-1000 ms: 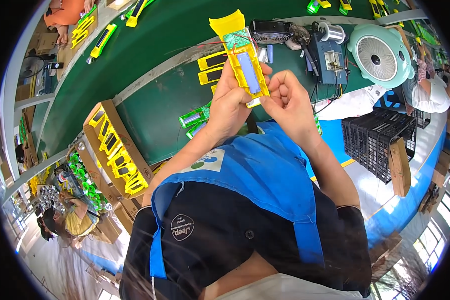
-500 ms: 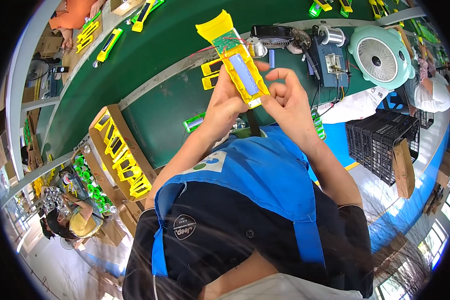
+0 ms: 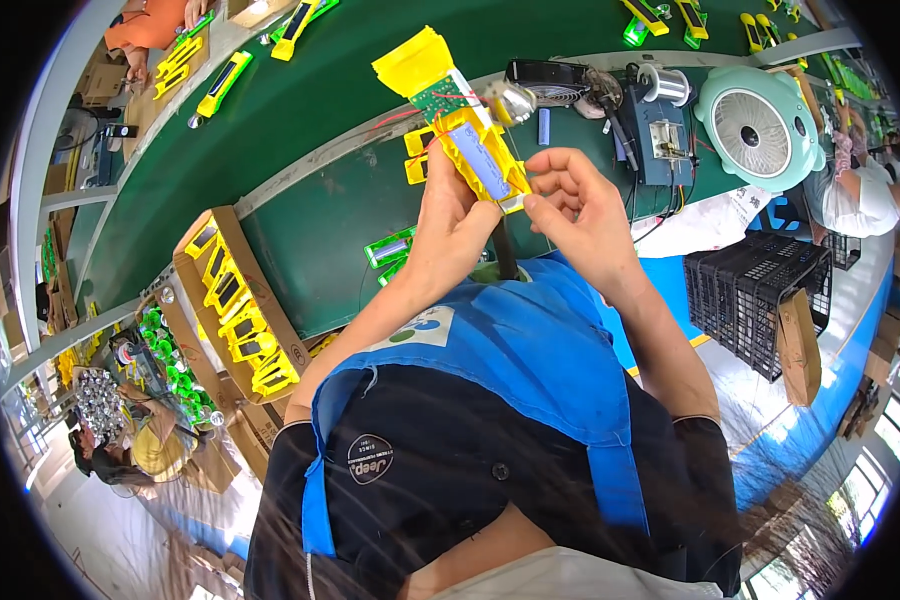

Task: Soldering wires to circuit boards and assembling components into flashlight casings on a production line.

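Observation:
My left hand (image 3: 452, 218) is closed around a yellow plastic lamp housing (image 3: 502, 188), which tilts above the green bench. In the housing's trough lies a lilac cylindrical battery (image 3: 481, 160). A small green circuit board (image 3: 440, 98) with thin red wires shows at the upper end, below a wide yellow flap (image 3: 415, 63). Beside the board is a silvery reflector (image 3: 513, 103). At the housing's lower right end, the thumb and curled fingers of my right hand (image 3: 582, 205) meet its edge. Any small piece between these fingertips is hidden.
Behind my hands are a loose battery (image 3: 544, 127), a solder spool (image 3: 663, 84) on a blue soldering stand (image 3: 662, 140) and a mint-green fan (image 3: 755, 125). Left stands a cardboard box (image 3: 288, 335) of yellow housings. A black crate (image 3: 745, 300) is at right. Other people work nearby.
The housing has shifted slightly left and down in my left hand, and the reflector shows more at its side. My right index finger has come down nearer the housing's edge.

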A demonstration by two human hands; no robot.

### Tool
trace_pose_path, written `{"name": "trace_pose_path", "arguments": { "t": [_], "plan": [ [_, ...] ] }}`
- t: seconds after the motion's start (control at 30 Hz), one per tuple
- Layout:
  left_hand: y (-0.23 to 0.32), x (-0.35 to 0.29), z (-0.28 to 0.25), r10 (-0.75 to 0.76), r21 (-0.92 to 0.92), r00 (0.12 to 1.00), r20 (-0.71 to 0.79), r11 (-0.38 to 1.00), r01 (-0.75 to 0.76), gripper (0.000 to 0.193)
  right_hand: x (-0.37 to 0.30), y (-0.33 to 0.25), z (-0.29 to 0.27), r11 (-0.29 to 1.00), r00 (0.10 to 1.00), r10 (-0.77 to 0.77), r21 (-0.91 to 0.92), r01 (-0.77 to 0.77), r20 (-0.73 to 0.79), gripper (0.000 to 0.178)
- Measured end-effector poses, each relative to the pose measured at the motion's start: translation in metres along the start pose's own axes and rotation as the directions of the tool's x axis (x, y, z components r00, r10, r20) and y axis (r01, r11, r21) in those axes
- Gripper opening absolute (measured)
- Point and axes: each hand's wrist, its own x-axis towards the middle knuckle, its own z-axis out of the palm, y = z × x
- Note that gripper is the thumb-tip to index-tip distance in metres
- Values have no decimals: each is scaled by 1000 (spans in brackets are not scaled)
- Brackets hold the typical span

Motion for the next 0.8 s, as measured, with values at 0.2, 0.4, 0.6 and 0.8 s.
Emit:
{"name": "trace_pose_path", "arguments": {
  "t": [0.2, 0.4, 0.6, 0.8],
  "plan": [
    [-15, -7, -5, 109, 70, 994, 23, 991, -110, 67, -3, -11, 13, 940, 979, -191, -299, 162, -67, 38],
    [-9, -15, -7, 89, 110, 996, 25, 990, -91, 69, -4, 5, 25, 967, 986, -155, -215, 139, -56, 37],
    [13, -20, -7, 104, 41, 995, 2, 994, -104, 84, 0, -6, 38, 981, 979, -186, 47, 191, -86, 46],
    [65, -40, -23, 101, 87, 995, -24, 991, -98, 87, 1, -36, 59, 953, 963, -259, 184, 241, 80, 58]
  ]
}}
